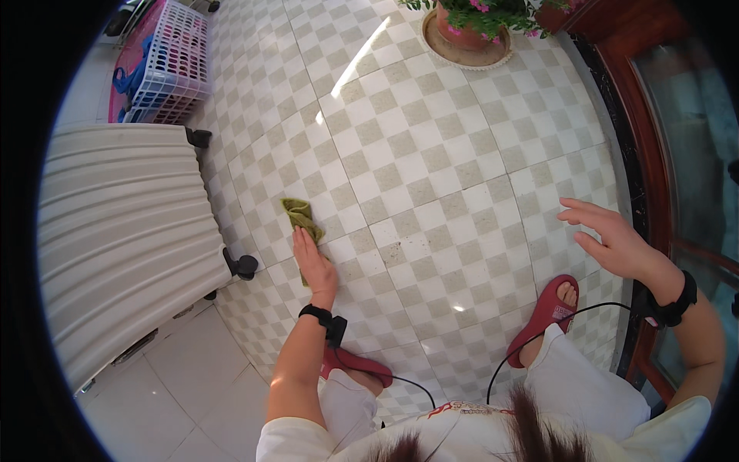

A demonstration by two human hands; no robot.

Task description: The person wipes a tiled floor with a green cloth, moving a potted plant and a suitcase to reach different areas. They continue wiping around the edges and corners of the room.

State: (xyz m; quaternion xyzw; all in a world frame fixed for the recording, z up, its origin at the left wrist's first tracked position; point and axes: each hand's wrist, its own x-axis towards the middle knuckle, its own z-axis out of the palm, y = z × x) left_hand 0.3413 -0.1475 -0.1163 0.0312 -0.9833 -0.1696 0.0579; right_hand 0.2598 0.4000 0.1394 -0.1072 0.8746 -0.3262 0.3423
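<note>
My left hand [313, 263] lies palm down on a green cloth [302, 218] that is bunched on the checkered tile floor [381, 196]. Part of the cloth sticks out beyond my fingertips; the rest is hidden beneath the hand. Whether the fingers grip it or only press on it does not show. To the right, my right hand [613, 239] is held away from the cloth, its fingers apart and nothing in them. Small dark specks of dirt [404, 242] are scattered on the tiles between the two hands.
A white ribbed suitcase [133, 231] with black caster wheels [245, 267] lies at the left. Behind it stands a white plastic basket [176, 52]. A potted plant with pink flowers [467, 26] sits in a saucer [491, 59] at the top. Along the right runs a wooden door frame [652, 150].
</note>
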